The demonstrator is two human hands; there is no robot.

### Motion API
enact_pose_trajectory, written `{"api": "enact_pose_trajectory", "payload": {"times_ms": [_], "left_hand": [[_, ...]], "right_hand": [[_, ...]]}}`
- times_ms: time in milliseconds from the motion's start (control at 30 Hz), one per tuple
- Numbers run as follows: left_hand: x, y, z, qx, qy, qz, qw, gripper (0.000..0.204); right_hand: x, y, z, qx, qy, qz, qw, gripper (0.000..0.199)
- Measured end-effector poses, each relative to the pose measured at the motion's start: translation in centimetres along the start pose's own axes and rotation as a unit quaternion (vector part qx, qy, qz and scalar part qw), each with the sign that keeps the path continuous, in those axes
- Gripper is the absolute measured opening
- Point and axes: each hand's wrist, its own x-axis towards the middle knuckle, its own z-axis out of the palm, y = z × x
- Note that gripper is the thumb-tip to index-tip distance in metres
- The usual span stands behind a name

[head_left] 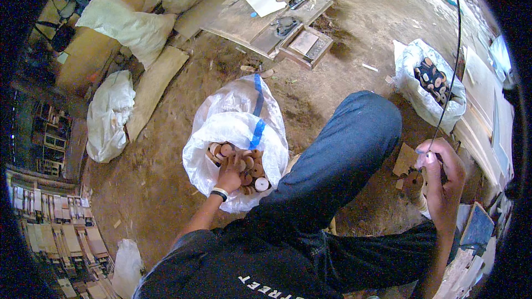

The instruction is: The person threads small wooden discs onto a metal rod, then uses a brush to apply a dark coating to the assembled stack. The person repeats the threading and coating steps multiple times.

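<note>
Discs out of the sack

Left hand (229, 175) reaches into the white sack (233, 127), fingers closing on one round wooden disc (261, 184). Right hand (441, 174) is clenched around a thin dark rod (451, 72). Best is to take one disc only and keep the rod upright.

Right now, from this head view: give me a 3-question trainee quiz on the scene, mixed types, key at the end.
1. True or false: the left hand is down inside the open white sack of round wooden discs.
2. Multiple choice: what do the fingers of the right hand hold? A) a yellow cup B) a thin dark rod C) a sheet of paper
3. Fill in: a second white sack, holding darker discs, sits on the person's ____ side.

Key: 1 true; 2 B, the thin dark rod rises from that hand; 3 right.
</note>
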Motion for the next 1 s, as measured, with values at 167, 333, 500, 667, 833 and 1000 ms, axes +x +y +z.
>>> {"api": "enact_pose_trajectory", "payload": {"times_ms": [167,333,500,667,833,1000], "left_hand": [[0.5,-2.1,0.3,0.035,-0.007,0.039,0.999,0.076],[-0.1,-3.0,-3.0,-0.108,0.025,-0.03,0.993,0.065],[1.4,-1.1,-4.9,-0.13,-0.072,-0.143,0.978,0.054],[1.2,1.9,-1.4,0.047,-0.048,0.013,0.998,0.044],[1.6,2.4,2.5,0.114,0.084,0.17,0.975,0.037],[3.0,0.0,1.9,0.065,-0.216,0.103,0.969,0.031]], "right_hand": [[-0.1,0.0,-0.2,0.011,0.001,0.003,1.0,0.013],[-0.1,0.2,-0.4,0.004,0.005,-0.005,1.0,0.014],[0.1,0.4,-0.4,0.006,-0.006,-0.018,1.0,0.014],[0.0,0.3,-0.4,0.009,-0.012,-0.016,1.0,0.013],[-0.2,0.2,-0.5,-0.001,-0.014,-0.007,1.0,0.012],[-0.1,0.0,-0.4,0.021,-0.024,-0.028,0.999,0.012]]}}
